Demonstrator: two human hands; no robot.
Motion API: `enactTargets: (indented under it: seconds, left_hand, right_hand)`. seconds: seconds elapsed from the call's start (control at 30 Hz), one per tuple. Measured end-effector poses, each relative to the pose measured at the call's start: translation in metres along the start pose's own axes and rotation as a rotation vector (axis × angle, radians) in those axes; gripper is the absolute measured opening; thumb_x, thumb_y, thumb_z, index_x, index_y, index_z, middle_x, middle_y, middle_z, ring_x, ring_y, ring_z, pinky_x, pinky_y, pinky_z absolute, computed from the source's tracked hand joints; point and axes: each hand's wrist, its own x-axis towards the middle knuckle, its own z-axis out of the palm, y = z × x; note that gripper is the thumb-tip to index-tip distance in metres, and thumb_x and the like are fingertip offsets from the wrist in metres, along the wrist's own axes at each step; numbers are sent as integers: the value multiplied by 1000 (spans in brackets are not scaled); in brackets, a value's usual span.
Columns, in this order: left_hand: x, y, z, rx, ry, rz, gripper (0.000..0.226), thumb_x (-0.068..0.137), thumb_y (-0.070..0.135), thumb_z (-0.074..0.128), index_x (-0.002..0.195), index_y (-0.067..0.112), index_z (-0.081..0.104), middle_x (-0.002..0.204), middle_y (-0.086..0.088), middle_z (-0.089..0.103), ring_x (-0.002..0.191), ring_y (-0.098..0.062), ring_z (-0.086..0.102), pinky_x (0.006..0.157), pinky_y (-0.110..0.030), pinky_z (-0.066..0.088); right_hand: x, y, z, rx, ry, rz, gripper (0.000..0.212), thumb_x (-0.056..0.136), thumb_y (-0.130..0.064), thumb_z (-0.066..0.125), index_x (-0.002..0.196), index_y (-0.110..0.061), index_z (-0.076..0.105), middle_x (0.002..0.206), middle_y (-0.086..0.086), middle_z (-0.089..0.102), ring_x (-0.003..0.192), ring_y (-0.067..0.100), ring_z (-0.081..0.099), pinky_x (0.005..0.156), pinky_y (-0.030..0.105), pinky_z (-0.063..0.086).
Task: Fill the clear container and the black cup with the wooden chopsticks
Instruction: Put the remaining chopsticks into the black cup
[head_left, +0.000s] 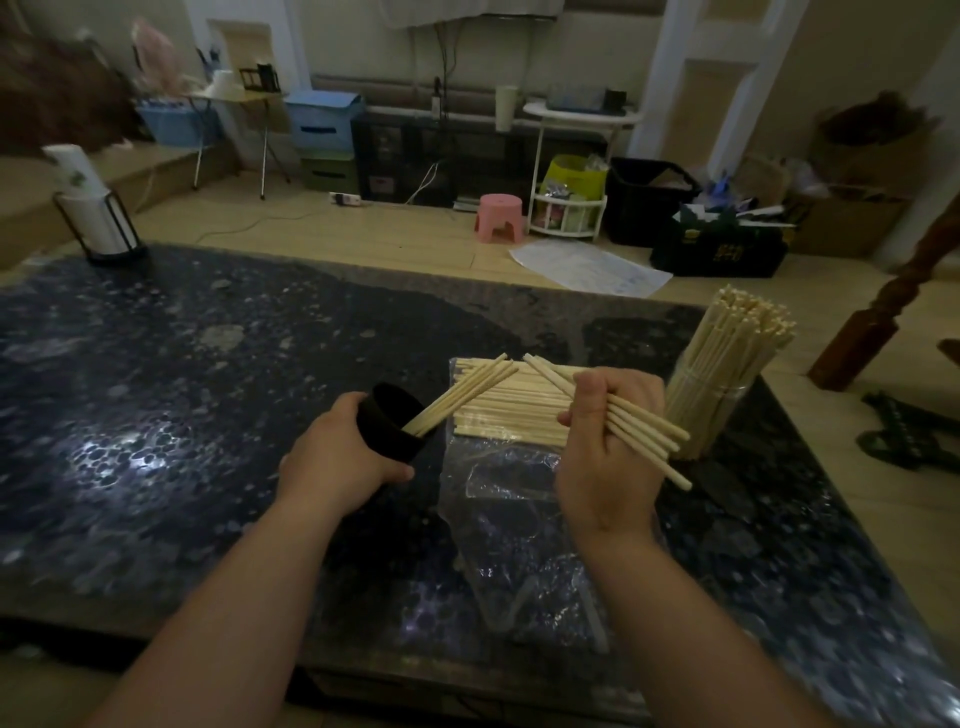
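Fingers of left hand (332, 457) round black cup (384, 426), mouth rightward | right hand (608, 467) clasps chopsticks (654, 441), pointing far-left

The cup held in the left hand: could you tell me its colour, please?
The cup is black, seen best in the head view.

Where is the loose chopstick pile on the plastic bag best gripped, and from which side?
Likely around mid-length, from above at the near edge: the loose chopstick pile lies flat on the plastic bag, sticks parallel, running left to right, so fingers can wrap across the nearest few.
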Motion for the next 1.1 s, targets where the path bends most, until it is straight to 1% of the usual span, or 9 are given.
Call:
enactTargets:
  seconds: [0.17, 0.27, 0.43, 0.53, 0.6, 0.67, 0.83, 1.0, 1.1]
  left_hand:
    - [1, 0, 0, 7, 8, -23, 104, 56, 36, 95, 145, 27, 41, 136, -7, 59, 122, -31, 57, 100, -50, 48]
    - [1, 0, 0, -10, 19, -44, 103, 57, 37, 95, 144, 26, 41, 136, -8, 59, 122, -33, 56, 101, -51, 47]
    - [1, 0, 0, -32, 24, -56, 103, 60, 37, 94, 145, 24, 38, 137, -10, 57, 124, -34, 55, 102, -52, 46]
    - [1, 0, -1, -39, 17, -64, 103, 61, 38, 94, 146, 23, 37, 138, -10, 56, 124, -34, 54, 102, -52, 46]
    - [1, 0, -2, -37, 11, -65, 102, 61, 38, 94, 145, 24, 38, 138, -9, 56, 124, -34, 54, 102, -52, 46]
    - [0, 2, -1, -22, 6, -52, 103, 60, 37, 94, 145, 26, 38, 138, -8, 56, 124, -33, 55, 102, -52, 47]
    - [-4, 6, 0, 1, -24, 15, 104, 57, 36, 94, 145, 33, 39, 138, -2, 57, 124, -29, 55, 101, -51, 47]
    - [-6, 8, 1, -16, -51, 83, 101, 56, 31, 95, 142, 34, 42, 135, 2, 58, 123, -25, 55, 100, -50, 48]
    - [-5, 7, 2, -17, -49, 101, 99, 54, 30, 96, 139, 35, 44, 132, 3, 60, 121, -24, 57, 100, -49, 49]
  right_hand:
    - [0, 3, 1, 35, 5, 63, 25, 103, -29, 44, 81, -42, 47, 87, -1, 54, 74, 12, 57, 66, 26, 46]
    - [1, 5, 0, 11, 20, 62, 23, 102, -18, 48, 83, -30, 51, 89, -2, 51, 79, -4, 51, 72, 7, 38]
    - [2, 6, 0, -27, 19, 75, 21, 102, -16, 48, 84, -25, 53, 91, -3, 50, 82, -10, 49, 73, 4, 36]
    - [0, 4, 1, 51, -4, 151, 27, 103, -26, 47, 77, -33, 48, 84, -1, 55, 77, -2, 54, 67, 11, 41]
    - [-1, 2, 2, 150, -35, 284, 29, 100, -42, 45, 74, -32, 52, 75, 2, 59, 69, 16, 59, 62, 32, 49]
    - [0, -1, 2, 237, -74, 392, 28, 100, -43, 48, 78, -28, 57, 66, 1, 61, 61, 24, 61, 56, 40, 52]
    - [1, -12, 4, 355, -211, 539, 23, 99, -19, 59, 77, -17, 65, 62, -1, 67, 53, 12, 63, 53, 31, 58]
    - [-4, -2, 11, 349, -364, 697, 6, 88, -17, 75, 83, -15, 72, 66, 0, 68, 61, 13, 62, 55, 26, 55]
    - [-3, 4, 13, 313, -335, 754, 15, 85, -21, 78, 93, -15, 67, 71, -2, 64, 60, 7, 56, 54, 25, 47]
